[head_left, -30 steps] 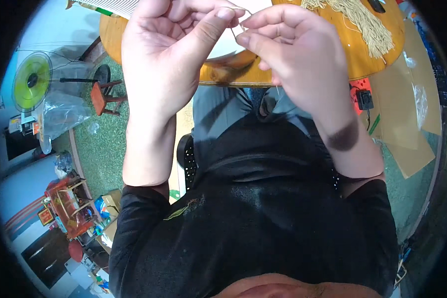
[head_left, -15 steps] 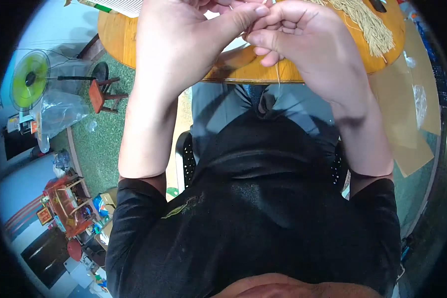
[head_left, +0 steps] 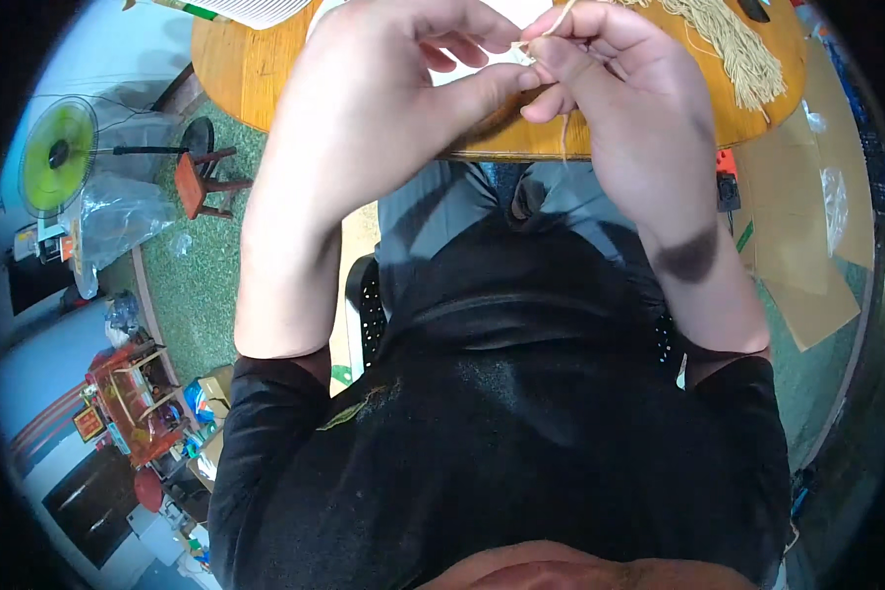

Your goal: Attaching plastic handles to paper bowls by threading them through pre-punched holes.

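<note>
My left hand (head_left: 383, 88) and my right hand (head_left: 619, 98) are raised together over the near edge of a round wooden table (head_left: 236, 69). Between the fingertips of both hands runs a thin beige cord (head_left: 553, 20); its loose end hangs down at the table edge. My left thumb and forefinger pinch it beside my right fingers, which are curled around it. A bundle of the same beige cords (head_left: 728, 39) lies on the table at the right of my right hand.
A green standing fan (head_left: 57, 157) and a small red stool (head_left: 202, 182) stand on the green carpet at the left. Flat cardboard pieces (head_left: 796, 226) lie on the floor at the right. White paper (head_left: 256, 10) rests at the table's far left.
Both hands have moved up and closer to the camera, staying together on the cord. The fingers have shifted their hold on it.
</note>
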Motion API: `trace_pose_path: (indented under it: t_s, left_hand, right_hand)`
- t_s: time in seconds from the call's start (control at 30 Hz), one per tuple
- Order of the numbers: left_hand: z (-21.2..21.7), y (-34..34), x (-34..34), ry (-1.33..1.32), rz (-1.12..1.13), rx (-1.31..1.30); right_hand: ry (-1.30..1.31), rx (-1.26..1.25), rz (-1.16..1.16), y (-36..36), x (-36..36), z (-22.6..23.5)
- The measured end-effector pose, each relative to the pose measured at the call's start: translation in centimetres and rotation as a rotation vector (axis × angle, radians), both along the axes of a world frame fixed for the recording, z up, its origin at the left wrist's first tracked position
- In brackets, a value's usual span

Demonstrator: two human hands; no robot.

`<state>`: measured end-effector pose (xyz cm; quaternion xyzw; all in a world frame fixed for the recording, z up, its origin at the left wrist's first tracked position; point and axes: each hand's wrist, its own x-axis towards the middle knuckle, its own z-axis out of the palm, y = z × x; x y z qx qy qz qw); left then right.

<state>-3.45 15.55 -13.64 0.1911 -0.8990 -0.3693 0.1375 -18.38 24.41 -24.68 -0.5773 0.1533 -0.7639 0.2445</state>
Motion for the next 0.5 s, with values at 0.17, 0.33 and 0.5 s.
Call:
trace_pose_path:
  t_s: [0.17, 0.33, 0.5]
  left_hand:
    - [0.0, 0.9, -0.3, 0.011, 0.087, 0.034]
    - [-0.3, 0.9, -0.5, 0.016, 0.054, 0.080]
    - [-0.2, 0.2, -1.5, -0.054, 0.032, 0.142]
  right_hand:
    - [-0.277, 0.939, -0.294, 3.7, 2.5, 4.9]
    - [-0.332, 0.928, -0.205, 3.9, 1.8, 4.0]
    - [-0.266, 0.501, 0.050, 3.2, 0.2, 2.5]
